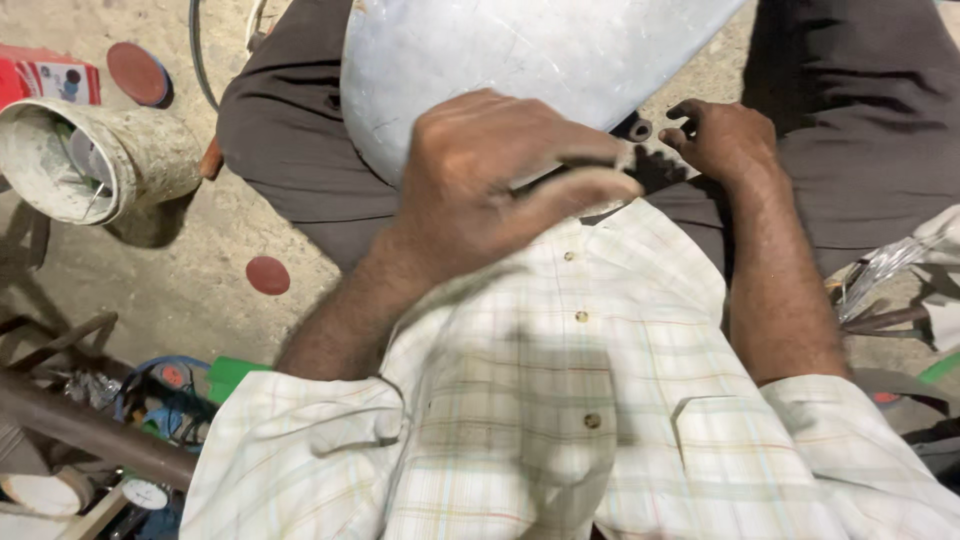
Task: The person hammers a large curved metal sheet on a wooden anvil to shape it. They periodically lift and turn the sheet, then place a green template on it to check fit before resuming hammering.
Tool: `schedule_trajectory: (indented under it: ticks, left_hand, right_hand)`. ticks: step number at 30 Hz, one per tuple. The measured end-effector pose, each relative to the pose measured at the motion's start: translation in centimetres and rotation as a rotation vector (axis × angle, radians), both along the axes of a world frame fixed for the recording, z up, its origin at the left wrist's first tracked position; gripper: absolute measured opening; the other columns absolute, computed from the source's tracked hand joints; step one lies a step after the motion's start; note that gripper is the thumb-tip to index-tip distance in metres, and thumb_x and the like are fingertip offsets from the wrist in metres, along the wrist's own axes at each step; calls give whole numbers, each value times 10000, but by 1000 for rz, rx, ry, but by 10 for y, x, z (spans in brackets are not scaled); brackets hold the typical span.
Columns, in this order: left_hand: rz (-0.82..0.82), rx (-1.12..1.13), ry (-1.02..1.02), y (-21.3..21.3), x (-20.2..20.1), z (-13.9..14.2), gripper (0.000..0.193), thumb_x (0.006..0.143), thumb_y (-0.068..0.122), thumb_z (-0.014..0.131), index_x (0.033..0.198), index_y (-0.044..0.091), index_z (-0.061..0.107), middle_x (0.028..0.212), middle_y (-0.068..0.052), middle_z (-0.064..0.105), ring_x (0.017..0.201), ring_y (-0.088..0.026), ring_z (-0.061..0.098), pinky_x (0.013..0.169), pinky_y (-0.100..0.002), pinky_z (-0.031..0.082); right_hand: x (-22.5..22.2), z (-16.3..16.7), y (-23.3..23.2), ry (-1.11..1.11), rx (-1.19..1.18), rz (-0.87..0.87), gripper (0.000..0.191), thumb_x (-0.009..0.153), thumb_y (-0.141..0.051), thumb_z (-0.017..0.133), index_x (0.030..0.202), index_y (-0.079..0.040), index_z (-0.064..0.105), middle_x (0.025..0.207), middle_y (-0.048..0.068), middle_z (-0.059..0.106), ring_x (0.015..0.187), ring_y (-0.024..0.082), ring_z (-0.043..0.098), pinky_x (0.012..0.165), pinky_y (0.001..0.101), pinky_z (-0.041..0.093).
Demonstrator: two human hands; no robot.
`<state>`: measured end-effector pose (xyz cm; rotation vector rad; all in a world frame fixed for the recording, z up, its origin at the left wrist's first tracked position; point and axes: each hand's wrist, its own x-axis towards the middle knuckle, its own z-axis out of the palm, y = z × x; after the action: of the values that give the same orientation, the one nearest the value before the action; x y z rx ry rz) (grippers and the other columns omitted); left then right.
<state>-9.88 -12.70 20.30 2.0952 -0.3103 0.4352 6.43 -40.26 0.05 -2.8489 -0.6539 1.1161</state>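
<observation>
My left hand point(495, 175) is raised close to the camera with its fingers curled. Its thumb presses against the forefinger, and a thin dark piece point(585, 163) shows between them. Behind the hand a large curved grey metal sheet point(520, 50) rests across my lap, on dark trousers point(290, 140). My right hand point(725, 135) lies at the sheet's lower right edge with its fingers apart. Its fingertips sit beside a small dark ring point(640, 129), and whether they touch it is unclear. My checked shirt fills the lower part of the view.
A dirty white bucket point(95, 160) lies on its side at left, on the concrete floor. Near it are two red discs point(138, 72) point(268, 275) and a red box point(50, 78). A metal pipe point(95, 432), cables and a dial gauge point(146, 493) crowd the lower left. Metal tools point(880, 320) lie at right.
</observation>
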Motion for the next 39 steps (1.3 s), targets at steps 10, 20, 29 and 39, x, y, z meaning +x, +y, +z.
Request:
schedule_trajectory:
  ticks: [10,20,29,39]
  left_hand:
    - [47,730,449,25,-70,-104,893,724,539,868,1437,102,555,1552,-209,419,1479,-398,320,1207,-642,194]
    - [56,789,484,47,-55,-117,986,664,498,924,1519,255,497,1635,-96,358,1509,-400,274,1224,-639,226]
    - [-65,699,447,5,18,-121,941,915,756,544,1611,145,378,1698,-186,238,1562,-413,186,1239,-620,107]
    - [159,702,649,15,172,-115,1109,953,863,294,1684,34,208,1761,-222,90,1632,-388,24,1299,-553,-37]
  right_hand:
    - [-40,59,-15,-96,415,-116,418,1001,-403,703,1332,-148,705,1100,103,781,910,239,753,826,426,579]
    - [-83,99,1,-101,239,82,406,967,-417,702,1290,-171,724,1061,82,782,923,256,746,819,438,571]
    - [-107,117,-98,-717,696,-87,344,1037,-286,756,1321,-107,685,1433,155,625,1381,352,580,1149,484,494]
    - [-172,18,-250,-518,424,-809,541,990,-346,700,1448,-87,577,1505,196,511,1399,370,467,1154,539,389]
